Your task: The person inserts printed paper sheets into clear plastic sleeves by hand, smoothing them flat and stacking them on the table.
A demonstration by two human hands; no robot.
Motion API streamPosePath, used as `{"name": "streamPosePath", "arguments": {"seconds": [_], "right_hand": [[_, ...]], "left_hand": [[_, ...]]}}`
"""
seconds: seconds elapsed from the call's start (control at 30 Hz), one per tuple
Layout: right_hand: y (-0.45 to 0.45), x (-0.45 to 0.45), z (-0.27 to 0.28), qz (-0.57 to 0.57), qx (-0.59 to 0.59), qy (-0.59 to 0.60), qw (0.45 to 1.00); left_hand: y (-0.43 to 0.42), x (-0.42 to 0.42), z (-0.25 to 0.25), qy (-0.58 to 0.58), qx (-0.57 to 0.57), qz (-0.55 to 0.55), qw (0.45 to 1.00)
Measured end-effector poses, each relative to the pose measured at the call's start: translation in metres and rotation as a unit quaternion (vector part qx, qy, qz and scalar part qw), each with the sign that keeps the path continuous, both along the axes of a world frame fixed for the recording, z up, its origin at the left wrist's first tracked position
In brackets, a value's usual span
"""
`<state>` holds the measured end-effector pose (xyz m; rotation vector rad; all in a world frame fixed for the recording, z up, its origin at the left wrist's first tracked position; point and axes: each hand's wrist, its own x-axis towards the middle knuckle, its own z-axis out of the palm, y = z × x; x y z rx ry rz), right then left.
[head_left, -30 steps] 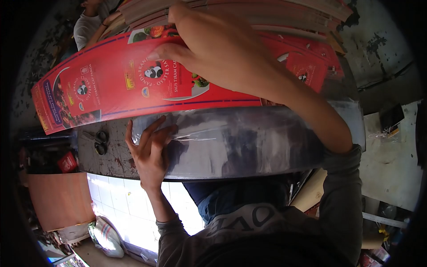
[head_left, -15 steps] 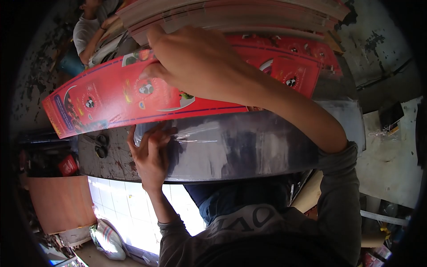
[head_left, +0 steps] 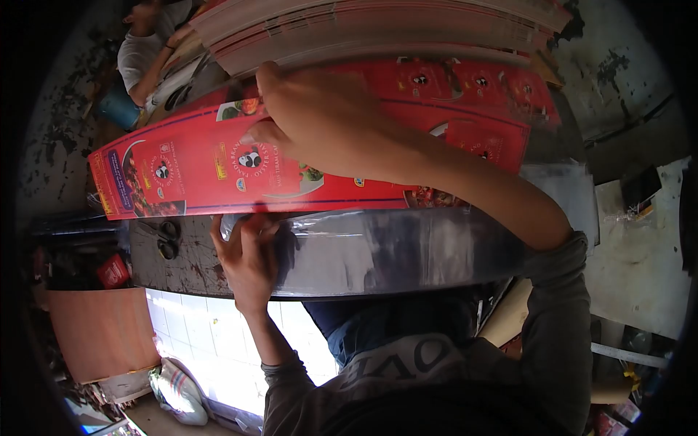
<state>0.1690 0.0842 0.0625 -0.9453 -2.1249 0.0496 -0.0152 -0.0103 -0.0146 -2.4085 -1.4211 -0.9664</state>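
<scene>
My right hand (head_left: 327,120) grips the far edge of a long red printed sheet (head_left: 203,163) with panda logos and food pictures, thumb on its printed face. The sheet is tilted and its near edge hangs over a stack of clear plastic sheets (head_left: 407,251). At the left end of that stack, my left hand (head_left: 249,258) has its fingers curled round the plastic's corner. The red sheet's edge comes down to its fingertips and partly hides them. Another red printed sheet (head_left: 465,83) lies behind.
Black-handled scissors (head_left: 167,240) lie on the worn table (head_left: 189,269) to the left. Long stacked boards or sheets (head_left: 378,33) rise at the back. Another person (head_left: 149,58) sits at the far left. A small red box (head_left: 112,272) is beyond the table's left end.
The red sheet has come slightly right and nearer to me, with my right hand on it. Its lower edge now meets my left fingertips. My left hand has hardly moved.
</scene>
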Motion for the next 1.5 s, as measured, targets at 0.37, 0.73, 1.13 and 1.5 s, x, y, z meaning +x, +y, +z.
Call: {"name": "streamPosePath", "arguments": {"seconds": [0.37,0.73,1.13,1.5], "right_hand": [[-0.017,0.069,-0.020,-0.056,-0.155,-0.069,0.984],[-0.036,0.143,-0.028,-0.080,-0.204,-0.041,0.975],[-0.039,0.159,-0.031,-0.098,-0.155,-0.078,0.980],[-0.045,0.160,-0.041,-0.096,-0.122,-0.095,0.983]], "left_hand": [[0.004,0.006,0.003,0.037,0.024,0.046,0.998],[0.009,-0.016,0.016,0.072,-0.089,0.185,0.976],[0.021,-0.034,-0.002,-0.237,-0.144,0.099,0.956],[0.025,-0.043,-0.008,-0.459,-0.250,0.036,0.852]]}}
